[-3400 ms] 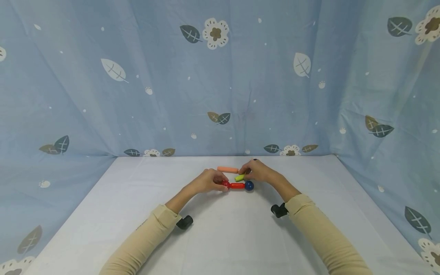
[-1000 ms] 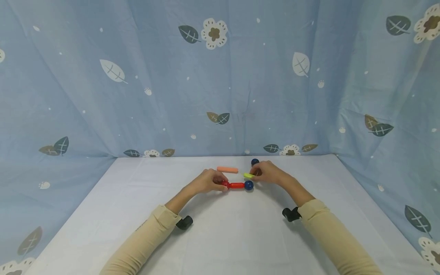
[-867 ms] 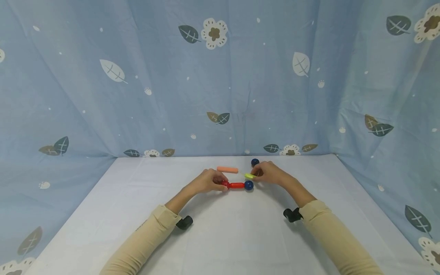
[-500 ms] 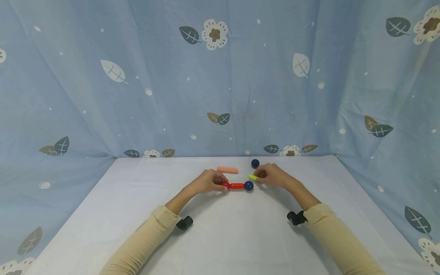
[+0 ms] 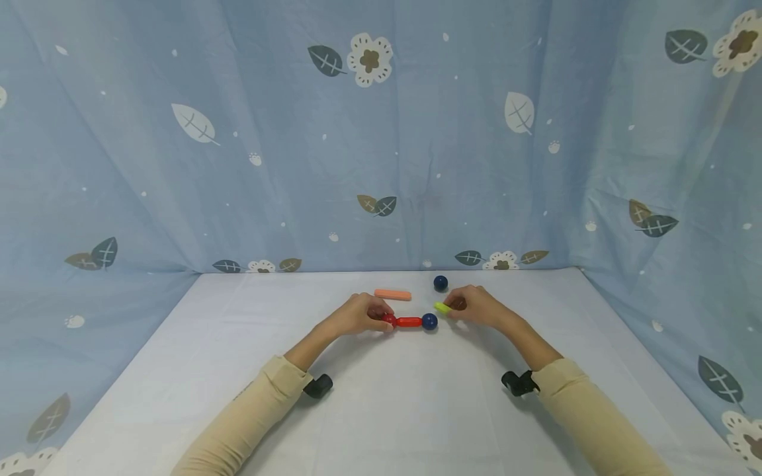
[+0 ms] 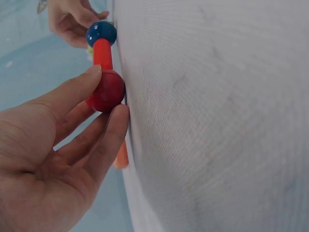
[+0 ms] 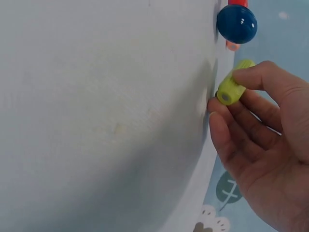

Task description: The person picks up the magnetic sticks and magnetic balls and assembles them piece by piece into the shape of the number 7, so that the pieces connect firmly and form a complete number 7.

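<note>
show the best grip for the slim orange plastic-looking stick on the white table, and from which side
Probably pinch the orange stick at its middle, from above, thumb on its near long side, fingers on the far one: it is slim and lies flat, crosswise, its middle clear of both hands. The left end seems worse, with the left hand close in front.

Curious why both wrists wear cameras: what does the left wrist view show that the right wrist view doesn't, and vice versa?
Only the left wrist view: the left hand pinching the red ball. Only the right wrist view: the grey spot on the end of the yellow-green stick and a white flower on the blue cloth. Both: the right hand, the blue ball, and parts of that stick, the red stick and the orange stick.
</note>
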`<state>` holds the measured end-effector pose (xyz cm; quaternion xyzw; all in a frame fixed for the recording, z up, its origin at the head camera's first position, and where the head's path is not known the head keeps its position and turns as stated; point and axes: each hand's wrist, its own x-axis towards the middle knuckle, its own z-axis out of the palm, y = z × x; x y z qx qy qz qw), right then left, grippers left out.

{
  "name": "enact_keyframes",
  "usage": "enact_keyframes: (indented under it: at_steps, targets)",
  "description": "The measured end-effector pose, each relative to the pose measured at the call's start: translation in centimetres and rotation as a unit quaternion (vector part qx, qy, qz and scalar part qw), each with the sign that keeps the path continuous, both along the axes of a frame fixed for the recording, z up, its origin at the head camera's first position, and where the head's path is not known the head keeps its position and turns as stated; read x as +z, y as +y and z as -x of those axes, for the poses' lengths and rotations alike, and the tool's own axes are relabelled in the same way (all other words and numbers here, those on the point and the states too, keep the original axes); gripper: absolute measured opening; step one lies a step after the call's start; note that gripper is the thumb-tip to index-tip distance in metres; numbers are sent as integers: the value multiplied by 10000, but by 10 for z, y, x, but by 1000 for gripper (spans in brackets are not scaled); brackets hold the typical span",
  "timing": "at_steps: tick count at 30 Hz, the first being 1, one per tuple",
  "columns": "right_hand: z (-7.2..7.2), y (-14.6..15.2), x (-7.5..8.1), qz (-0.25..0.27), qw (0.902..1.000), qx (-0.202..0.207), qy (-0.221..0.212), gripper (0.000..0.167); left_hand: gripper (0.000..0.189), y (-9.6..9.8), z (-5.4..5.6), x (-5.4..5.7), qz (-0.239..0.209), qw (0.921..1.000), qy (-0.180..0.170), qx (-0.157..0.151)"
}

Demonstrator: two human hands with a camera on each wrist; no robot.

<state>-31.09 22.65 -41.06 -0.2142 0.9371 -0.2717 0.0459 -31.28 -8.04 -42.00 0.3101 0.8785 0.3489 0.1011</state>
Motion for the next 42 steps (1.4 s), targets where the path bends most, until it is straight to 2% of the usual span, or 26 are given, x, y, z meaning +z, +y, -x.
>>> enact_keyframes:
  at_steps: [15, 20, 24, 42]
  targets:
    - [-9, 3, -4, 120, 9996, -199, -137, 21, 27, -1, 1, -1, -5, 10000, 25, -46]
    - [-11, 5, -6, 485, 9971, -193, -561, 27, 27, 0, 1, -2, 23, 10000, 18, -12]
    - [-12, 7, -8, 739, 9921, -362, -951, 31, 27, 0, 1, -1, 30, 10000, 27, -6]
    - [-25, 10, -6, 1430, 9727, -507, -1755, 42, 28, 0, -1, 1, 26, 10000, 26, 6]
